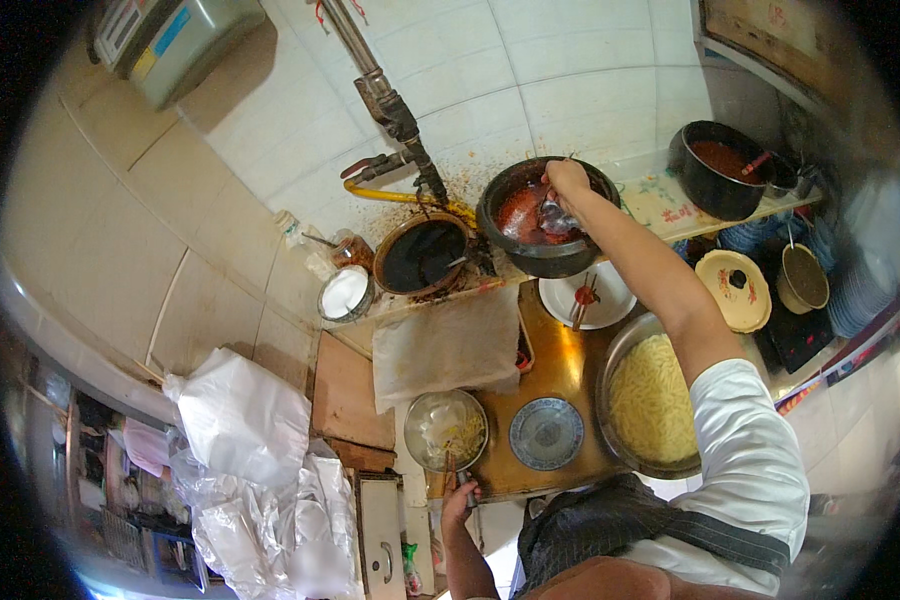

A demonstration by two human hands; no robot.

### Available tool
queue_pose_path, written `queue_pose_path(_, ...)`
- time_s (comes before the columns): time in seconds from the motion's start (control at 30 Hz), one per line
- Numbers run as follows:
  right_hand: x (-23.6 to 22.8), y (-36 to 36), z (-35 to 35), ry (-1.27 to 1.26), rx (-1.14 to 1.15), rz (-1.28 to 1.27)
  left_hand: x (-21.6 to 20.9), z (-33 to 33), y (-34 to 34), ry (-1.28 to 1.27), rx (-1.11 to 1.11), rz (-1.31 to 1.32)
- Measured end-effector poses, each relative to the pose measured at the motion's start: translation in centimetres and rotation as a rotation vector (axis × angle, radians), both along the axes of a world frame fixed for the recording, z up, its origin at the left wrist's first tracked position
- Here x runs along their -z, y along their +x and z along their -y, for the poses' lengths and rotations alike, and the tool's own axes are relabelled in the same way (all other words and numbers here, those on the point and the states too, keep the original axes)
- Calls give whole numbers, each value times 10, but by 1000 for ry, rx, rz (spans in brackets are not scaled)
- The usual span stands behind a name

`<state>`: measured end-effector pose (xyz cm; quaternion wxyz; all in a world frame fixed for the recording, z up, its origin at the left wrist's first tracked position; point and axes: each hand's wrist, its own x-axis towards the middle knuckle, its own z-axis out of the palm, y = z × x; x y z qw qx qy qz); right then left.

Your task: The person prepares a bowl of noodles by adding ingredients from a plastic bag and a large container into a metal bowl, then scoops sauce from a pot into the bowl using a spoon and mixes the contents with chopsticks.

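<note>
Reaching far up toward one o'clock, the right hand (pixel 567 178) is curled tight round the handle of a metal ladle (pixel 555 217) whose bowl sits in the red chilli sauce of the black pot (pixel 536 252). The left hand (pixel 459 500), down at six o'clock, pinches what looks like a pair of tongs or a handle at the near rim of the steel bowl of noodles and sprouts (pixel 446 430); the view is too small there to be sure.

To do this scoop well, I would lift the ladle level, let it drip over the pot, and carry it low across the blue plate (pixel 546 433) so nothing falls on the big pan of pale noodles (pixel 652 400).

Of packaging, a heap of crumpled clear and white plastic bags (pixel 245 450) lies at eight o'clock. A grey box with blue and yellow stickers (pixel 175 40) hangs at eleven o'clock. A brown-framed sign (pixel 760 25) sits at one o'clock, and a red-marked label lies on the shelf (pixel 670 205) beside the second sauce pot (pixel 720 165).
</note>
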<state>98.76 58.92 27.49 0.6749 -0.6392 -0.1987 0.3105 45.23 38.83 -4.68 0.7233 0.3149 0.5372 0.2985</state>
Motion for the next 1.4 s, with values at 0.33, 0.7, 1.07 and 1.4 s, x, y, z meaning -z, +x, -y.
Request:
queue_pose_path(0.33,11,10,-8,-30,142,-187,-4,2,1,7,14,-42)
queue_pose_path(0.7,8,12,-11,-24,333,-311,10,0,0,22,-16,-3)
queue_pose_path(1.07,17,29,-26,-30,434,-150,20,0,-6,-2,-21,-52)
queue_pose_path(1.4,-25,29,44,-250,-565,1293,-2,5,-4,37,6,-53)
